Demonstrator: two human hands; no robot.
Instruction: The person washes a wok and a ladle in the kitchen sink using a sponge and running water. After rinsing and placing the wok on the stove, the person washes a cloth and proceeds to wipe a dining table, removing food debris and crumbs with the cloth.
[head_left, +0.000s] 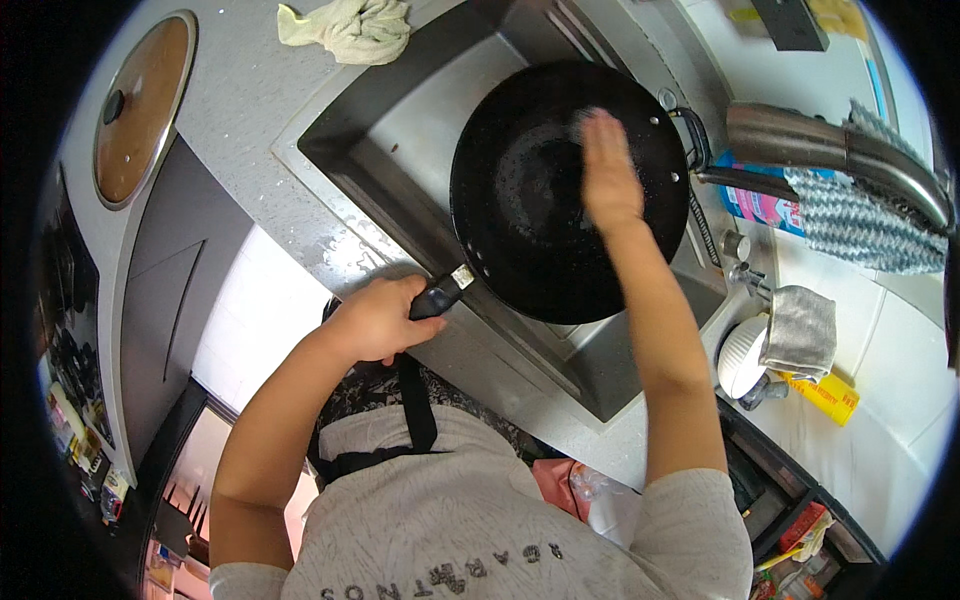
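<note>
A black wok (525, 247) with a long handle and a small loop handle sits over a stainless steel sink (420, 112). My left hand (382, 319) grips its black long handle at the sink's front edge. Over the wok's inside lies my right hand (611, 169), fingers stretched out and slightly blurred; whether something is under the fingertips cannot be told. The wok's inner surface looks wet near the middle.
A glass lid (142, 112) lies at the left, a crumpled cloth (360, 30) behind the sink. Right of the wok are the faucet (787, 139), a striped knitted cloth (862, 225), a grey cloth (801, 330), a white ribbed bowl (741, 358) and a yellow tube (825, 397).
</note>
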